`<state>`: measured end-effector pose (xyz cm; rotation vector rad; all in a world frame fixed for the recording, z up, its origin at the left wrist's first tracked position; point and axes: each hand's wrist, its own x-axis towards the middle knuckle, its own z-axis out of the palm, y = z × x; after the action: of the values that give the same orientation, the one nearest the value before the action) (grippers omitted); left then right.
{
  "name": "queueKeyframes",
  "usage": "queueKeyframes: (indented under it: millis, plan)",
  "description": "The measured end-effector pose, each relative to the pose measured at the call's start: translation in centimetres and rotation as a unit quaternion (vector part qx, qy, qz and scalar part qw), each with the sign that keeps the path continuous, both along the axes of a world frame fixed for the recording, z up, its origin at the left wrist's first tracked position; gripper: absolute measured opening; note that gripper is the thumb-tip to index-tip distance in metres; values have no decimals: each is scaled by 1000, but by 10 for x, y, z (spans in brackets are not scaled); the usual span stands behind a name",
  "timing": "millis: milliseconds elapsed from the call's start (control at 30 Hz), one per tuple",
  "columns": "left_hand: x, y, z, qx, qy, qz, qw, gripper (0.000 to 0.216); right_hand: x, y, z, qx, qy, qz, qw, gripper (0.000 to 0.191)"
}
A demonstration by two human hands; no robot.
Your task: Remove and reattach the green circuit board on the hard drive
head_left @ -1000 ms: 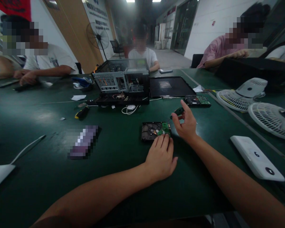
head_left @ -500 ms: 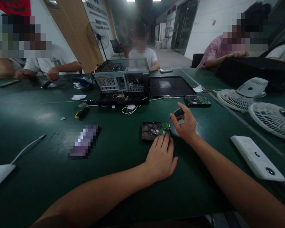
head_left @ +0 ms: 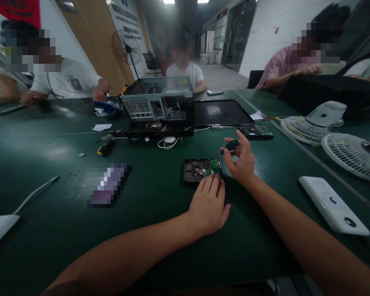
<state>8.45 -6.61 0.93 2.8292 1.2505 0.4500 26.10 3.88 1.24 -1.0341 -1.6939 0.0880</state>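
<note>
A hard drive (head_left: 193, 170) lies on the green table with its green circuit board facing up. Across its near right edge rest the fingertips of my left hand (head_left: 210, 201), fingers stretched out and thumb to the side. My right hand (head_left: 242, 160) grips a screwdriver (head_left: 231, 146) by its dark green handle, between thumb and fingers. The thin shaft slants down to the far right corner of the drive; whether the tip sits in a screw is too small to tell.
An opened computer case (head_left: 160, 105) stands ahead, beside a black side panel (head_left: 222, 112). A second hard drive (head_left: 256, 131), white fans (head_left: 304, 123), a white device (head_left: 333, 205), a phone (head_left: 109, 183) and a yellow-black screwdriver (head_left: 106, 146) lie around. Several people sit across the table.
The fingers of my right hand have shifted around the screwdriver handle, showing more of it. My left hand and the drive stay put. A person at the left has reached toward the blue bundle.
</note>
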Motion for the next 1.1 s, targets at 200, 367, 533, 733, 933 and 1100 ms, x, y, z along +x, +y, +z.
queueKeyframes:
  millis: [200,367,533,733,933,1100]
  plan:
    - [0,0,1,-2,-2,0,1000,70,-1,2,-2,4,23,10,1000,66]
    - [0,-1,1,-2,-2,0,1000,70,-1,4,-4,9,31,6,999,59]
    - [0,0,1,-5,-3,-1,1000,70,0,5,-5,16,32,0,999,56]
    - [0,0,-1,1,-5,-2,1000,69,0,4,-3,16,26,-6,1000,55]
    - [0,0,-1,-1,-5,0,1000,70,0,4,-4,13,27,10,999,55]
    - [0,0,0,1,-4,-1,1000,69,2,7,-7,17,28,-6,999,57]
